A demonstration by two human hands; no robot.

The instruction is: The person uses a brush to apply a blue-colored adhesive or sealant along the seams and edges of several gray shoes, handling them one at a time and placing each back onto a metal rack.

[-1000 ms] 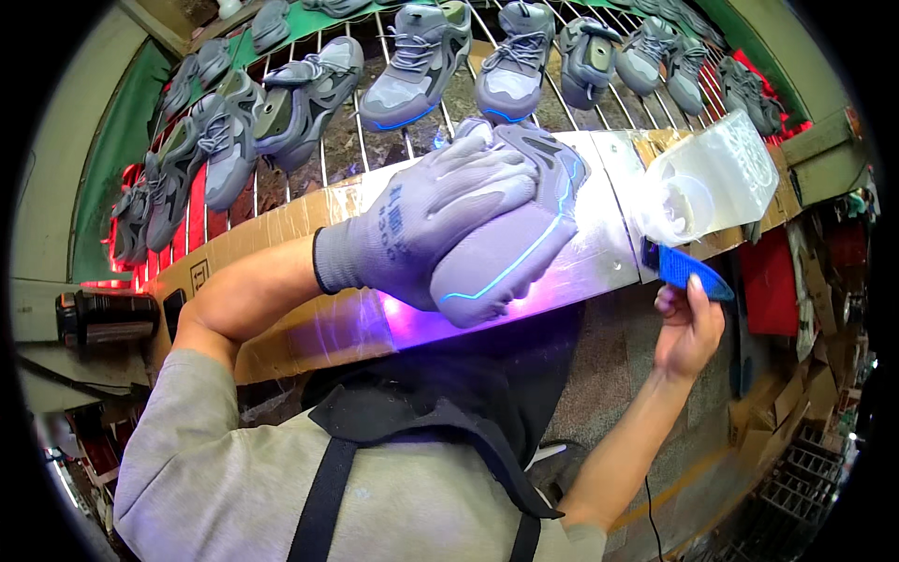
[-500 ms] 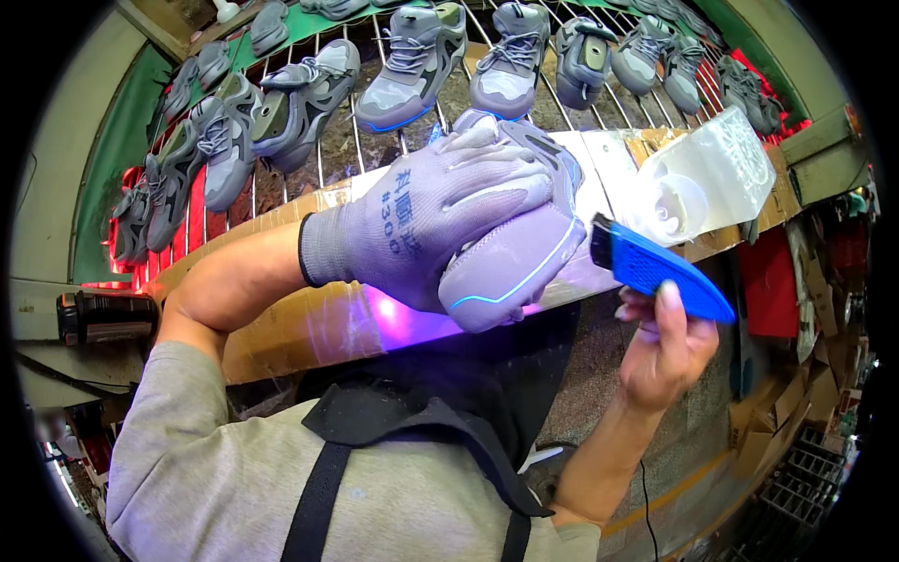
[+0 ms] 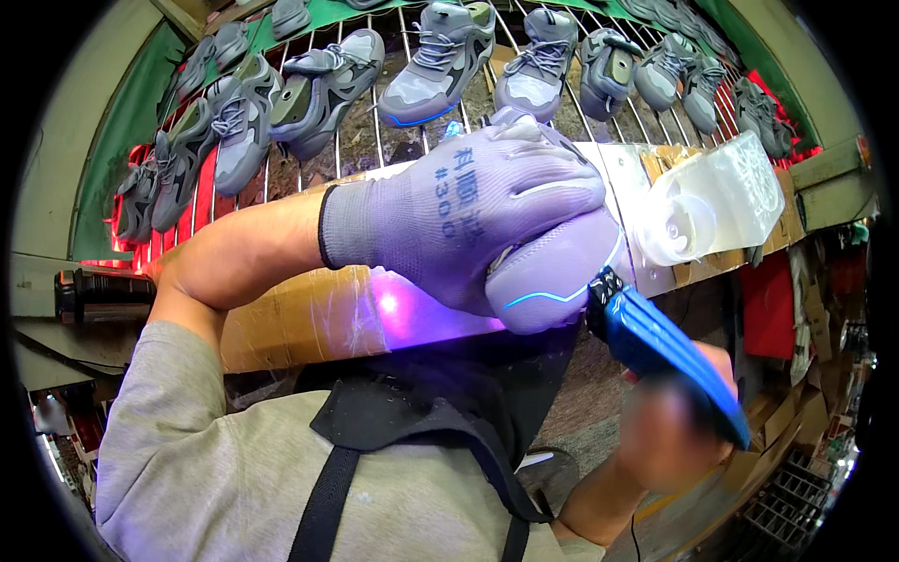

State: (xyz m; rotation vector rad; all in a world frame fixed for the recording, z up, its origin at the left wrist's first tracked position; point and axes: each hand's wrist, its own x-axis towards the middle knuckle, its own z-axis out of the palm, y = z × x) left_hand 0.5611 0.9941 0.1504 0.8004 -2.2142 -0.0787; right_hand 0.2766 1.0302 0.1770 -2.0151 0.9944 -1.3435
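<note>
Gloved left hand: we see our left hand [image 3: 506, 201], in a pale grey knit glove, wrapped over the top of a grey shoe [image 3: 552, 267], gripping it.
Shoe: we hold it above the bench's near edge, a bright blue line running along it.
Bare right hand: our right hand [image 3: 679, 431] is blurred, closed around a blue brush [image 3: 679, 351]; we cannot tell how each finger lies.
Brush: its dark head meets the shoe's right edge in our view; we cannot tell how firmly.
Bench: over the cardboard-covered bench [image 3: 309, 328] we see a violet glow, and right of the shoe a translucent container [image 3: 740, 192].
Rack: beyond, we see laced grey shoes [image 3: 435, 66] standing on metal rods [image 3: 268, 173].
</note>
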